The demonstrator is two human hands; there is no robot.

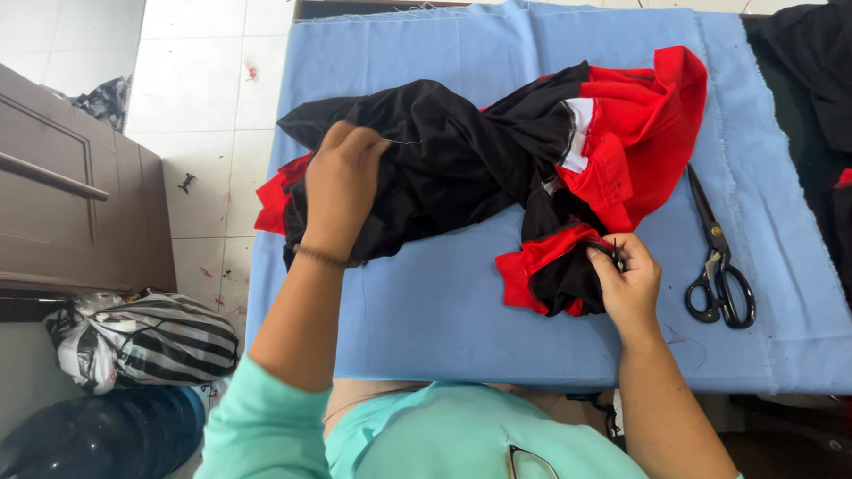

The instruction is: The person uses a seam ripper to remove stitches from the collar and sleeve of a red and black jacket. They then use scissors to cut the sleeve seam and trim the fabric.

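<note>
While bunched across the blue-covered bench (423, 315), black and red garment (504, 157) gripped at two places.
Left hand (341, 185) closed, fingers (354, 143) curled tight into black cloth near the heap's upper left edge; right hand (628, 280) closed too, fingers (612, 254) pinching a red-trimmed black fold at the lower end. Just right of those pinching fingers, apart from them, black scissors (718, 264) lying shut on the blue cloth. Far left of the left fingers, striped bag (153, 339) down on the floor.
</note>
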